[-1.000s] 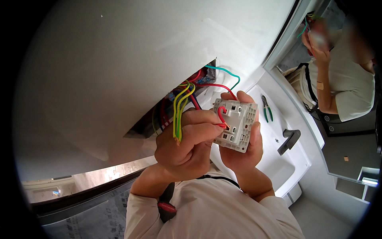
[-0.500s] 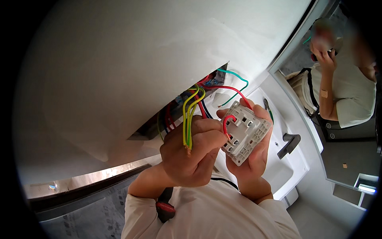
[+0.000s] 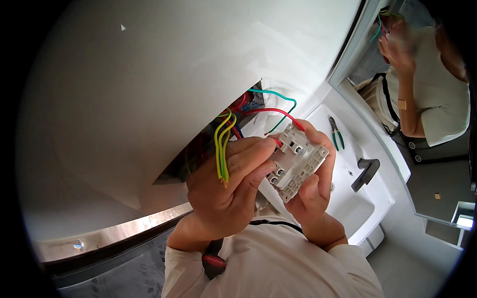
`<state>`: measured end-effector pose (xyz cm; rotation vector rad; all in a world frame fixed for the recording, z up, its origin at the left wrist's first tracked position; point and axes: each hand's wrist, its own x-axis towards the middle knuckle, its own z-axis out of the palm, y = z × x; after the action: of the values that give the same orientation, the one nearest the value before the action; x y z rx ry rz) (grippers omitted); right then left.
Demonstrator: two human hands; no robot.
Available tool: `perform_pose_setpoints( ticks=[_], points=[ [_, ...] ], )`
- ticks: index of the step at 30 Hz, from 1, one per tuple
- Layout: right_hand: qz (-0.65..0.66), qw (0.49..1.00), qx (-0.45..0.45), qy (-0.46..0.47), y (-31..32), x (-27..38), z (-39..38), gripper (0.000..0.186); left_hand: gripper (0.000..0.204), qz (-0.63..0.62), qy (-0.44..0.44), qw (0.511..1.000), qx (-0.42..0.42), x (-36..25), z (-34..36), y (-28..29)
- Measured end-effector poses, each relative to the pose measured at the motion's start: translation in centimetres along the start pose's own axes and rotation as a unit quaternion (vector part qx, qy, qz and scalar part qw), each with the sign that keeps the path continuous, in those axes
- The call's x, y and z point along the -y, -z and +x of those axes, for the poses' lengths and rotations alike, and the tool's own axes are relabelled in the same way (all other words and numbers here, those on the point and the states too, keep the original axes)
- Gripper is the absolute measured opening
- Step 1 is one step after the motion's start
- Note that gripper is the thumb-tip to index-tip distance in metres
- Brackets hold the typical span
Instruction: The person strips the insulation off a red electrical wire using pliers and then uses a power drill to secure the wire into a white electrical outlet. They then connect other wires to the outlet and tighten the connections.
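Back side up, a white wall socket or switch module (image 3: 300,161) with screw terminals rests in my right hand (image 3: 315,186), whose fingers wrap its right and lower edges. At the module's left edge, my left hand (image 3: 228,186) closes its thumb and fingers around a short red wire (image 3: 278,143), mostly hidden behind the fingers. A longer red wire (image 3: 272,110) runs from the wall opening (image 3: 252,102) to the module's top. Yellow-green wires (image 3: 221,144) with bare copper ends hang over my left hand. A loose green wire (image 3: 293,107) curves out above the module.
Green-handled pliers (image 3: 337,133) lie on the white washbasin (image 3: 355,208) at the right, close to a dark faucet (image 3: 366,174). A mirror (image 3: 437,184) on the far right reflects me. The pale wall panel (image 3: 139,99) fills the upper left. A red-and-black object (image 3: 213,263) sits beside my left sleeve.
My left fingers have moved up over the short red wire, which was an exposed loop before. The view has shifted, and the pliers now show more fully.
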<state>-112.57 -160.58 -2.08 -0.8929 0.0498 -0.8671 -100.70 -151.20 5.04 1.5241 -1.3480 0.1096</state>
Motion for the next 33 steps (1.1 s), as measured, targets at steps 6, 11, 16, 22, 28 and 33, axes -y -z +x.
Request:
perform_pose_setpoints(
  ticks=[6,11,16,22,28,33],
  points=[
    [-0.051,0.997,0.05,0.017,1.4,-0.3,0.1,0.071,0.026,-0.065,0.052,0.996,-0.018,0.2,-0.7,-0.2],
    [-0.042,0.996,0.061,0.055,1.4,-0.7,0.3,0.066,0.029,-0.046,0.104,0.993,-0.015,-0.8,-0.4,-0.1],
    [-0.018,0.993,0.066,0.094,1.1,-1.1,0.6,0.063,0.03,0.01,0.141,0.99,0.017,-1.4,0.0,0.3],
    [-0.033,0.992,0.067,0.098,1.3,-1.4,0.7,0.063,0.025,0.01,0.131,0.991,0.026,-0.8,0.0,0.7],
    [-0.041,0.997,0.04,0.053,0.9,-0.6,0.3,0.063,0.027,-0.032,0.128,0.991,-0.008,-1.3,-0.3,0.2],
    [-0.072,0.993,0.058,0.072,1.4,-0.7,0.5,0.064,0.029,0.043,0.053,0.998,0.008,-0.8,-0.4,0.3]
  ],
)
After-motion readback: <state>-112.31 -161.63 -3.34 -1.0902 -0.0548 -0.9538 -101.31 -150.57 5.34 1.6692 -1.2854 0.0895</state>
